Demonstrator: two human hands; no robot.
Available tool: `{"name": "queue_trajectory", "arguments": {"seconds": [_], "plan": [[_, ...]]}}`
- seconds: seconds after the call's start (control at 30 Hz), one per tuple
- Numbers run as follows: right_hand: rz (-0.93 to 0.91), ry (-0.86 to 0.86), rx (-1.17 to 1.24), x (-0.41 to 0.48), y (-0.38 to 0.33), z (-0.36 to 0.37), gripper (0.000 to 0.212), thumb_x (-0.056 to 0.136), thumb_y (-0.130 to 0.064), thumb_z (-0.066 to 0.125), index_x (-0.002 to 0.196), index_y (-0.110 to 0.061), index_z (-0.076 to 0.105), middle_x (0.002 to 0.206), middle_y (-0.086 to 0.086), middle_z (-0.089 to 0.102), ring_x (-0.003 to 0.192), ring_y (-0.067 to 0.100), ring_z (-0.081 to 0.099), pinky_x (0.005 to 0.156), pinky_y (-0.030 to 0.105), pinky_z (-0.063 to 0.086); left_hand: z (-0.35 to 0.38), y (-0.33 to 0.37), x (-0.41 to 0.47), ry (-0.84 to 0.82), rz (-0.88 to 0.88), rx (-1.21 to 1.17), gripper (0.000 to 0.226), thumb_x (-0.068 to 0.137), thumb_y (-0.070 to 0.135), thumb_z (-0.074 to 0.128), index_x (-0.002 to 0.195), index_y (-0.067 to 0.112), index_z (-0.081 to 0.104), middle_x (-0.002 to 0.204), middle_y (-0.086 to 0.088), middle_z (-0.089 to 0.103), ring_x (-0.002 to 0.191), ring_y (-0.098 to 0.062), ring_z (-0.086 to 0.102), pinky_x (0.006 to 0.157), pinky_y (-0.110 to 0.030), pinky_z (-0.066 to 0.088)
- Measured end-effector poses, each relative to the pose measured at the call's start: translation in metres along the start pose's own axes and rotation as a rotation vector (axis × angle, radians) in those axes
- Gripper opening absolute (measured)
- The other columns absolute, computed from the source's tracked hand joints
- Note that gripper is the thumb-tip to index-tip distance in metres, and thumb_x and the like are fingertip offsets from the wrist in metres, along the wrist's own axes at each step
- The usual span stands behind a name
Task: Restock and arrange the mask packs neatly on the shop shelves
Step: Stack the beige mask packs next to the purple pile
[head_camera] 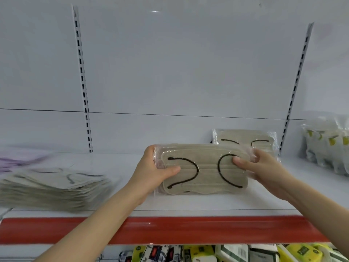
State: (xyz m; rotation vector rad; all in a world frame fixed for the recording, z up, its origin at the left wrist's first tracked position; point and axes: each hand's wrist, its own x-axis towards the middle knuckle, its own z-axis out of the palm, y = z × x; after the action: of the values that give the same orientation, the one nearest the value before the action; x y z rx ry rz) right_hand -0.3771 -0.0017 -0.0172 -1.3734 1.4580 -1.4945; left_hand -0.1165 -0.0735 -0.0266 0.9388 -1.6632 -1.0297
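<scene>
Nearest the viewer, below the shelf's front edge, boxed goods (232,253) in yellow, white and black print crowd a lower level. Above them a glossy red strip (170,229) runs along the whole front edge of the white shelf (188,205).

Two bare forearms reach over that strip. The left hand (151,173) and right hand (268,167) each grip one short end of a mask pack (205,178), thumbs on its front and fingers curled behind. Holding both ends likely keeps the floppy pack flat and square while it is positioned. It sits mid-shelf, face tilted toward the viewer. I cannot tell whether its lower edge touches the shelf.

The pack is a crinkly clear plastic sleeve around soft, pleated beige masks with thin black ear loops that curve like brackets.

Toward the shelf's left end, near the front edge, lies a flat stack of similar packs (52,190), blurred, probably stock waiting to be arranged.

Farther back, right of centre, one matching pack (245,138) stands upright against the back panel (188,72), suggesting a display row starts there. At the right end stand clear packs with yellow marks (326,144). Two slotted metal uprights (83,82) rise along the smooth white panel.
</scene>
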Motion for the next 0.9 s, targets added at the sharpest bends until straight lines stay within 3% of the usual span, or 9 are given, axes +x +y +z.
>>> {"name": "queue_trajectory", "arguments": {"seconds": [0.1, 0.23, 0.3, 0.37, 0.43, 0.53, 0.63, 0.8, 0.9], "plan": [[0.055, -0.035, -0.048, -0.003, 0.0, 0.001, 0.039, 0.061, -0.034, 0.072, 0.091, -0.009, 0.065, 0.085, -0.001, 0.072, 0.081, 0.011, 0.068, 0.082, 0.034, 0.051, -0.002, -0.003, 0.002, -0.011, -0.029, 0.065, 0.047, 0.073, 0.022, 0.078, 0.112, 0.018, 0.052, 0.106, 0.003, 0.065, 0.098, -0.013, 0.062, 0.092, -0.035, 0.05], [-0.074, 0.117, -0.025, 0.0, -0.007, 0.007, 0.044, 0.067, -0.027, 0.073, 0.104, -0.005, 0.062, 0.103, 0.01, 0.069, 0.094, 0.021, 0.065, 0.089, 0.036, 0.051, 0.0, 0.0, 0.001, 0.073, 0.024, 0.105, 0.036, 0.078, 0.022, 0.073, 0.101, 0.003, 0.052, 0.096, -0.01, 0.06, 0.085, -0.019, 0.054, 0.076, -0.03, 0.046], [-0.123, 0.144, -0.012, -0.002, -0.011, 0.008, 0.042, 0.07, -0.025, 0.07, 0.108, -0.009, 0.061, 0.103, 0.006, 0.07, 0.094, 0.017, 0.066, 0.084, 0.027, 0.052, -0.001, 0.002, -0.001, 0.085, 0.061, 0.139, 0.028, 0.08, 0.023, 0.071, 0.088, 0.008, 0.048, 0.083, -0.004, 0.053, 0.073, -0.014, 0.048, 0.061, -0.017, 0.038], [-0.076, 0.075, -0.063, -0.008, -0.007, 0.007, 0.042, 0.071, -0.027, 0.069, 0.109, -0.01, 0.059, 0.103, 0.006, 0.07, 0.095, 0.018, 0.067, 0.081, 0.029, 0.053, -0.004, 0.001, -0.005, 0.033, 0.036, 0.196, 0.032, 0.08, 0.027, 0.071, 0.079, 0.017, 0.041, 0.075, 0.005, 0.045, 0.064, -0.007, 0.043, 0.052, -0.013, 0.033], [0.019, -0.029, -0.131, -0.016, -0.001, 0.007, 0.039, 0.074, -0.023, 0.069, 0.108, -0.011, 0.058, 0.104, 0.006, 0.07, 0.095, 0.018, 0.067, 0.084, 0.033, 0.054, -0.008, -0.001, -0.008, -0.057, -0.002, 0.243, 0.034, 0.079, 0.033, 0.071, 0.09, 0.017, 0.043, 0.084, 0.003, 0.051, 0.072, -0.008, 0.05, 0.056, -0.017, 0.038], [0.033, -0.054, -0.143, -0.023, 0.0, 0.008, 0.026, 0.08, -0.004, 0.066, 0.106, -0.007, 0.059, 0.093, 0.003, 0.074, 0.087, 0.015, 0.07, 0.072, 0.022, 0.057, -0.01, -0.002, -0.01, -0.121, -0.028, 0.285, 0.044, 0.077, 0.029, 0.073, 0.106, 0.011, 0.045, 0.102, -0.007, 0.058, 0.088, -0.021, 0.059, 0.07, -0.031, 0.048], [0.012, -0.032, -0.194, -0.023, -0.001, 0.007, 0.025, 0.081, -0.004, 0.067, 0.105, -0.008, 0.062, 0.098, 0.008, 0.073, 0.089, 0.019, 0.07, 0.081, 0.032, 0.057, -0.01, 0.0, -0.009, -0.088, 0.006, 0.336, 0.043, 0.076, 0.023, 0.075, 0.106, 0.009, 0.048, 0.099, -0.007, 0.06, 0.091, -0.023, 0.06, 0.081, -0.038, 0.049], [0.016, 0.023, -0.292, -0.012, 0.002, -0.017, 0.036, 0.077, -0.018, 0.075, 0.106, -0.003, 0.059, 0.095, 0.012, 0.066, 0.084, 0.021, 0.061, 0.077, 0.038, 0.049, 0.008, 0.011, 0.004, -0.083, 0.032, 0.344, 0.041, 0.074, 0.019, 0.075, 0.108, 0.009, 0.054, 0.1, -0.007, 0.065, 0.092, -0.025, 0.063, 0.078, -0.042, 0.053], [0.003, 0.087, -0.261, 0.001, -0.001, -0.052, 0.034, 0.076, -0.016, 0.075, 0.105, -0.008, 0.06, 0.102, 0.013, 0.069, 0.093, 0.026, 0.065, 0.086, 0.045, 0.05, 0.041, 0.023, 0.026, -0.083, 0.057, 0.298, 0.038, 0.074, 0.016, 0.074, 0.105, 0.008, 0.053, 0.1, -0.01, 0.064, 0.084, -0.026, 0.062, 0.068, -0.039, 0.052]]}}
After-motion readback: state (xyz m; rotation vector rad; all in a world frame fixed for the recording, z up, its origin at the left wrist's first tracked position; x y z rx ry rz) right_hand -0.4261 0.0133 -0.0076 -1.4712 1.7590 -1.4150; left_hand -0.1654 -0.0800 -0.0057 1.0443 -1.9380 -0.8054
